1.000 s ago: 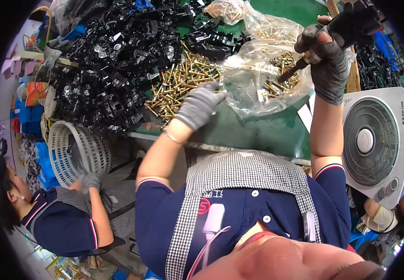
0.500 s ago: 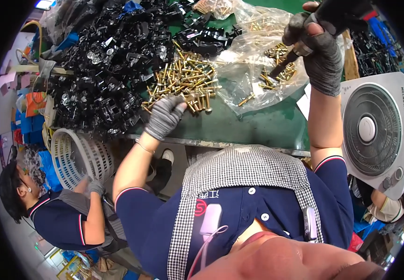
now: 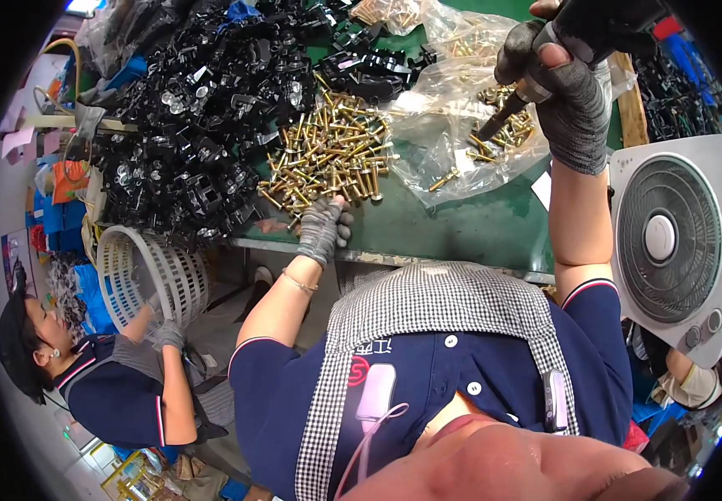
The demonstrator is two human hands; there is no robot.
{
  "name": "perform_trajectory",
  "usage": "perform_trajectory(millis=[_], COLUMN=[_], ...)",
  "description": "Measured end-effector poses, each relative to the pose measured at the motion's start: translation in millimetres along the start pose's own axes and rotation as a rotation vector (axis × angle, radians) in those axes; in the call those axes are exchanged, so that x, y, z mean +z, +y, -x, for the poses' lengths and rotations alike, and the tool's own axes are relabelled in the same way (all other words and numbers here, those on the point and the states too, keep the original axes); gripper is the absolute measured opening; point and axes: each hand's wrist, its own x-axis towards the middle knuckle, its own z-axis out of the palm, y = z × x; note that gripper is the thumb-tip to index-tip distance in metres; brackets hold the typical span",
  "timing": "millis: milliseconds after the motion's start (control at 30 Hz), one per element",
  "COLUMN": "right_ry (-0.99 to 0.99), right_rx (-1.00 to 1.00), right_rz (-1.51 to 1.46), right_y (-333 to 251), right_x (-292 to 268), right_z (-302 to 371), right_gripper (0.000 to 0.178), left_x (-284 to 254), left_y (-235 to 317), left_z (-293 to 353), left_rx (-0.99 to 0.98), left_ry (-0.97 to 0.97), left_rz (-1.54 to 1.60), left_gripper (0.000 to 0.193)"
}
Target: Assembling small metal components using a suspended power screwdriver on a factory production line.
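Observation:
My right hand [image 3: 574, 100], in a grey glove with bare fingertips, is wrapped round a black power screwdriver [image 3: 607, 29]. Its long dark bit [image 3: 503, 115] slants down to the left over a clear plastic bag. Gold-coloured bolts [image 3: 507, 138] lie in that bag. At the near edge of a heap of gold bolts [image 3: 328, 150], my gloved left hand [image 3: 324, 231] has its fingers curled in. Whatever those fingers grip, if anything, is hidden. Left of the bolts rises a large pile of black plastic parts [image 3: 202, 125].
The green tabletop [image 3: 453, 230] ends in a pale edge in front of me. A grey box fan [image 3: 670, 242] stands at the right. On the left, a co-worker [image 3: 119, 376] has their hands by a white plastic basket [image 3: 186, 267] close to the table.
My left hand has moved right and toward me, from the bolt heap's lower left to its near edge. My right hand and the screwdriver have shifted slightly left.

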Motion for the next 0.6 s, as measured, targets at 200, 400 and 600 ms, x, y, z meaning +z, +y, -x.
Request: perform_trajectory(millis=[200, 400, 600], right_ry=[0.035, -0.007, 0.006], right_rx=[-0.025, -0.03, -0.017], right_rz=[-0.049, -0.03, -0.086], right_y=[1.7, -5.0, -3.3], right_x=[-3.8, -1.8, -1.6], right_z=[-3.0, -1.2, -4.7], right_gripper=[0.066, 0.065, 0.064], left_x=[32.5, 14.8, -2.5], left_y=[32.3, 7.7, -9.2], left_z=[-6.1, -34.6, -37.2], left_rx=[0.337, 0.12, -0.32], left_ry=[0.299, 0.174, -0.373], left_rz=[-1.333, -0.853, 0.655], left_gripper=[0.066, 0.037, 0.019])
